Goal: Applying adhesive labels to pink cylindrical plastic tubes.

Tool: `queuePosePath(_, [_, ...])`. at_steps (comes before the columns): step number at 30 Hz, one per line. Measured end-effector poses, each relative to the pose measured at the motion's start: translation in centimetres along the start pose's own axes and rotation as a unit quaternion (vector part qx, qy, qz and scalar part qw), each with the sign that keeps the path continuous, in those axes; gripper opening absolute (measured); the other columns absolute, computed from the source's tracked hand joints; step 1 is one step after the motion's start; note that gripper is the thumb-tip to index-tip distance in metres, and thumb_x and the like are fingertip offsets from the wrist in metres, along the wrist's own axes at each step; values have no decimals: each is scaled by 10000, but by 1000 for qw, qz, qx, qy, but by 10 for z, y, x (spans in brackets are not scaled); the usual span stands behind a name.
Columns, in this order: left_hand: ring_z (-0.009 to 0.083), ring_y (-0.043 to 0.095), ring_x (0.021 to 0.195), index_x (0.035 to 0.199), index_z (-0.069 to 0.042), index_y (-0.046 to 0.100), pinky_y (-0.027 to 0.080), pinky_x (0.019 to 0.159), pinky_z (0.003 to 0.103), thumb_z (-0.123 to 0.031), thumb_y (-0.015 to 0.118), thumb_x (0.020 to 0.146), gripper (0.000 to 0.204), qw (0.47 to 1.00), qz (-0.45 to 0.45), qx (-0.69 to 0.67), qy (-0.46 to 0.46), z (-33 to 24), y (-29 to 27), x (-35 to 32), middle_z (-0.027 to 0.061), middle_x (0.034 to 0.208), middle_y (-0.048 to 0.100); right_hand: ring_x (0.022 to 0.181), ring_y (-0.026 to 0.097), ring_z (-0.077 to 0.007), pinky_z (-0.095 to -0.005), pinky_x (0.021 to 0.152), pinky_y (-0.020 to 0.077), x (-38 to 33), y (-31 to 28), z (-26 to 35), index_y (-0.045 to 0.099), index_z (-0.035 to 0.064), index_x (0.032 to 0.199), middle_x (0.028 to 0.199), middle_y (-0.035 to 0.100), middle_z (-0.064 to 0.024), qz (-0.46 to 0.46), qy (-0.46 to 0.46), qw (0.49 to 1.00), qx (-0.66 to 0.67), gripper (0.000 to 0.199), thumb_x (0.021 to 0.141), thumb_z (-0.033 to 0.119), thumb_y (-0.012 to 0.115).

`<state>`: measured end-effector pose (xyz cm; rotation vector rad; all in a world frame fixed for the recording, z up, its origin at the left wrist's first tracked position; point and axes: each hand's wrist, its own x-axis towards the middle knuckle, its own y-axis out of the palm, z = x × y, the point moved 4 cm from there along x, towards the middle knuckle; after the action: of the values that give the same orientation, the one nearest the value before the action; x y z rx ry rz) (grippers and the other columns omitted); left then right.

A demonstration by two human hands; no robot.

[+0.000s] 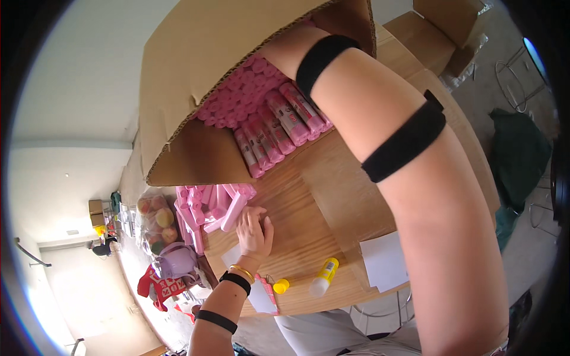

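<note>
A large cardboard box (pixel 196 71) lies on its side on the wooden table, its mouth toward me. Inside, pink rolls (pixel 243 83) are stacked end-on, with several clear-wrapped pink rolls (pixel 288 115) lying along the front. My right forearm (pixel 368 101) reaches deep into the box, and the hand's fingers are hidden behind the upper flap. Beside a pile of loose pink rolls (pixel 214 204), my left hand (pixel 255 232) rests on the tabletop. Its fingers are loosely bent, the thumb is apart, and nothing shows in its grasp.
A yellow-and-white glue stick (pixel 325 277) and its yellow cap (pixel 281 286) lie near the table's front edge. White paper (pixel 383 261) sits under my right arm. To the left are a bag of fruit (pixel 159 216) and a lilac jug (pixel 176 261). Another open box (pixel 427 38) stands beyond.
</note>
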<state>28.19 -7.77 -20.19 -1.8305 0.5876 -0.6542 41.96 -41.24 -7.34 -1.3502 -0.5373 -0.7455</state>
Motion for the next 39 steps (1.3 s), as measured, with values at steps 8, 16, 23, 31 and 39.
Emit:
queuePosePath(8, [300, 498, 783, 978, -74, 507, 386, 725, 434, -53, 589, 764, 230, 1000, -11, 7, 0, -1, -4, 0, 111, 845, 477, 774, 637, -293, -416, 641, 520, -39, -46, 6, 652, 52, 882, 817, 632, -141, -59, -46, 996, -49, 208, 798, 243, 653])
queuePosePath(16, [311, 519, 820, 977, -78, 505, 400, 740, 438, -63, 586, 771, 221, 1000, -17, -18, -3, -1, -3, -1, 113, 867, 499, 911, 542, -318, -425, 787, 462, -152, -21, 52, 589, 48, 1014, 956, 550, -151, 103, 72, 989, 74, 368, 744, 277, 690])
queuePosePath(23, [279, 508, 747, 961, -61, 506, 398, 741, 401, -43, 567, 778, 194, 999, -34, -28, 13, -6, -3, 0, 107, 844, 491, 917, 500, -302, -380, 790, 416, -151, -4, 74, 556, 47, 1119, 983, 528, -167, 130, 136, 979, -82, 316, 836, 183, 518])
queuePosePath(31, [336, 524, 826, 980, -64, 507, 411, 723, 447, -67, 576, 778, 213, 1000, -6, -7, -5, -1, -3, -1, 131, 903, 521, 918, 497, -314, -371, 772, 419, -164, -15, 70, 570, 39, 1191, 1024, 547, -198, 54, 87, 994, 23, 416, 791, 146, 522])
queuePosePath(39, [343, 515, 833, 986, -60, 511, 395, 762, 449, -70, 572, 777, 218, 1000, -4, 19, -1, 0, 2, -1, 142, 903, 516, 928, 505, -291, -352, 778, 420, -165, -17, 70, 610, 43, 1085, 1040, 554, -198, 73, 85, 994, 8, 321, 797, 152, 521])
